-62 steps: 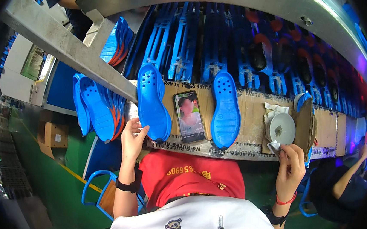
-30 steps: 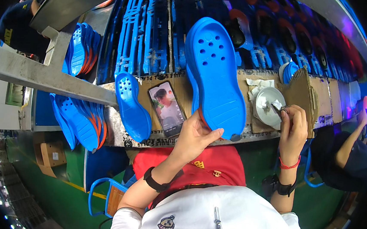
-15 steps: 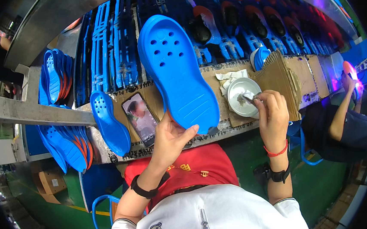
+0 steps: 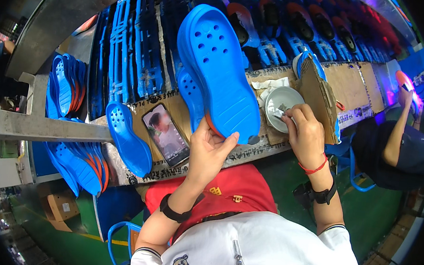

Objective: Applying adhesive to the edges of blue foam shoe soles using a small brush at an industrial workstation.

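A large blue shoe sole [image 4: 224, 73] with round holes in its toe end is tilted up over the bench. My left hand [image 4: 207, 149] grips it by the heel, thumb on the inner face and fingers underneath. Over a white bowl [image 4: 273, 105], my right hand [image 4: 305, 132] is closed in a pinch on a small whitish piece, perhaps cloth or paper, whose kind I cannot make out. Crumpled white paper [image 4: 270, 84] lies beside the bowl. Partly hidden behind the held sole is another blue sole [image 4: 187, 93].
One more blue sole [image 4: 128, 138] and a phone [image 4: 164, 134] lie left of my hand. Stacked soles [image 4: 82, 164] stand farther left, by a metal bar [image 4: 43, 128]. Cardboard [image 4: 319, 98] rises right of the bowl. Beyond runs a slatted blue conveyor [image 4: 137, 42]; another person [image 4: 390, 151] works at right.
The held sole has shifted up and to the right, uncovering part of the sole behind it. My right hand stays pinched at the bowl, its fingers slightly lower over the rim.
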`<control>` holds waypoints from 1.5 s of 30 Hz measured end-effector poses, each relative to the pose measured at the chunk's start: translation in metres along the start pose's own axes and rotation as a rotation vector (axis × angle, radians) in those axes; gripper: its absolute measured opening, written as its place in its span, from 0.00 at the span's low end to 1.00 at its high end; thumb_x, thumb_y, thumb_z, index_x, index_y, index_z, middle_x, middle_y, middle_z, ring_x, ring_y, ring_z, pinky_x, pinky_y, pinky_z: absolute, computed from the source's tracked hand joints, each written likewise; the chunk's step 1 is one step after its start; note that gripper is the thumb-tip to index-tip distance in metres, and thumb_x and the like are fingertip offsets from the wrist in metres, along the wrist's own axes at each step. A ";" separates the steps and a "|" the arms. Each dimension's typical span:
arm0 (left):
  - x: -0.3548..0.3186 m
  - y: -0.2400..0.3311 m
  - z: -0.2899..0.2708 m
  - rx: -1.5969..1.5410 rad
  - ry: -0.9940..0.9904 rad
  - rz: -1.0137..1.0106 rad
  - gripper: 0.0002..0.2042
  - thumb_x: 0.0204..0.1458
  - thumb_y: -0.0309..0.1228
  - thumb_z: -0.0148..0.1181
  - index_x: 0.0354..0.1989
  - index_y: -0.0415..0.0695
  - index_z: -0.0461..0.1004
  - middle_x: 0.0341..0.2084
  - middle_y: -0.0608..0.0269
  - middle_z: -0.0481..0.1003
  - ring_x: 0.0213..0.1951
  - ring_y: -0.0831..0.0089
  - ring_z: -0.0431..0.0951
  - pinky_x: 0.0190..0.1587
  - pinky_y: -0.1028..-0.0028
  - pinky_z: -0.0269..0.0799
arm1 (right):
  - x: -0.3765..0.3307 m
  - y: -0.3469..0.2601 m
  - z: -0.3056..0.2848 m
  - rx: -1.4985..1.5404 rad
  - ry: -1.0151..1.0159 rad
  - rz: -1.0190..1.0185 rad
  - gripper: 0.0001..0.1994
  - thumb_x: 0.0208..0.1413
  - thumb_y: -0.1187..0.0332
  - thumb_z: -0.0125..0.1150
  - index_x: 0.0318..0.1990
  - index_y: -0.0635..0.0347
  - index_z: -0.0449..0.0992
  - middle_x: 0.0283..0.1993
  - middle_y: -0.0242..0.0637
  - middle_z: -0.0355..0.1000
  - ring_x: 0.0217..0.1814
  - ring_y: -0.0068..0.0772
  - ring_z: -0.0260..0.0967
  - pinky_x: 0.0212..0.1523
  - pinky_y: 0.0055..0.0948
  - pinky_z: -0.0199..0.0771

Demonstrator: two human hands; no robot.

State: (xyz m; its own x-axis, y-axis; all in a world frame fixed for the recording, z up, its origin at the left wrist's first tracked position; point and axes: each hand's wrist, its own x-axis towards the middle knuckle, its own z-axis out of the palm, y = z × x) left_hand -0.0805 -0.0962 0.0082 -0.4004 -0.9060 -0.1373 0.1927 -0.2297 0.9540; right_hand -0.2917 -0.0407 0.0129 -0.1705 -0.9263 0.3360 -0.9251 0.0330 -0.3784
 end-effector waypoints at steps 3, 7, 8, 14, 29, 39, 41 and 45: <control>0.002 -0.001 0.003 -0.021 0.010 0.016 0.24 0.48 0.15 0.56 0.55 0.34 0.58 0.42 0.52 0.71 0.43 0.70 0.75 0.46 0.72 0.75 | 0.000 0.000 -0.001 0.005 -0.003 -0.004 0.04 0.50 0.72 0.59 0.31 0.61 0.73 0.35 0.40 0.69 0.29 0.46 0.71 0.29 0.39 0.71; 0.004 -0.001 0.007 0.010 0.027 0.048 0.25 0.48 0.15 0.56 0.56 0.34 0.57 0.43 0.52 0.71 0.44 0.69 0.75 0.46 0.72 0.75 | -0.001 -0.003 -0.006 0.028 0.023 -0.005 0.03 0.49 0.73 0.60 0.31 0.61 0.73 0.35 0.40 0.69 0.29 0.46 0.71 0.28 0.38 0.71; 0.005 0.000 0.009 0.019 0.035 0.055 0.25 0.48 0.15 0.56 0.56 0.34 0.57 0.43 0.52 0.71 0.44 0.69 0.75 0.46 0.72 0.75 | 0.000 -0.004 -0.007 0.032 0.023 -0.006 0.03 0.49 0.73 0.60 0.31 0.61 0.73 0.35 0.40 0.69 0.29 0.46 0.71 0.28 0.38 0.71; 0.006 0.002 0.016 0.115 0.069 0.121 0.24 0.49 0.18 0.57 0.55 0.32 0.59 0.40 0.51 0.73 0.41 0.70 0.77 0.43 0.74 0.76 | -0.007 -0.011 -0.010 0.002 0.040 0.007 0.03 0.50 0.74 0.59 0.32 0.61 0.72 0.35 0.40 0.68 0.29 0.46 0.71 0.27 0.38 0.70; 0.000 0.011 0.026 0.173 0.105 0.195 0.16 0.49 0.18 0.59 0.46 0.34 0.64 0.37 0.56 0.74 0.38 0.74 0.76 0.42 0.76 0.75 | -0.007 -0.043 -0.024 0.259 0.101 -0.126 0.07 0.45 0.78 0.62 0.34 0.61 0.73 0.37 0.39 0.70 0.28 0.38 0.72 0.25 0.30 0.72; -0.002 0.008 0.024 0.212 0.113 0.207 0.14 0.48 0.18 0.59 0.44 0.35 0.65 0.35 0.57 0.74 0.36 0.75 0.76 0.39 0.76 0.75 | -0.006 -0.045 -0.026 0.405 0.060 -0.070 0.07 0.45 0.80 0.61 0.33 0.64 0.74 0.36 0.42 0.71 0.30 0.41 0.73 0.29 0.29 0.73; -0.002 0.006 0.023 0.245 0.115 0.234 0.15 0.48 0.18 0.59 0.44 0.35 0.65 0.35 0.57 0.74 0.36 0.75 0.77 0.39 0.76 0.75 | -0.006 -0.045 -0.026 0.406 0.059 -0.063 0.06 0.45 0.80 0.61 0.33 0.64 0.74 0.36 0.42 0.71 0.30 0.41 0.73 0.29 0.28 0.73; -0.005 0.009 0.024 0.223 0.122 0.238 0.15 0.48 0.18 0.59 0.44 0.34 0.65 0.35 0.57 0.74 0.36 0.75 0.77 0.39 0.76 0.75 | -0.006 -0.047 -0.025 0.368 0.062 -0.065 0.05 0.46 0.80 0.60 0.32 0.64 0.74 0.35 0.42 0.71 0.29 0.41 0.72 0.28 0.29 0.72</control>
State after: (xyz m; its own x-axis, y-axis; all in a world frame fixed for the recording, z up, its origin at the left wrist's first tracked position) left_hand -0.0982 -0.0856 0.0237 -0.2550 -0.9638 0.0780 0.0621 0.0642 0.9960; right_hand -0.2553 -0.0279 0.0502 -0.1457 -0.8973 0.4167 -0.7530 -0.1726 -0.6349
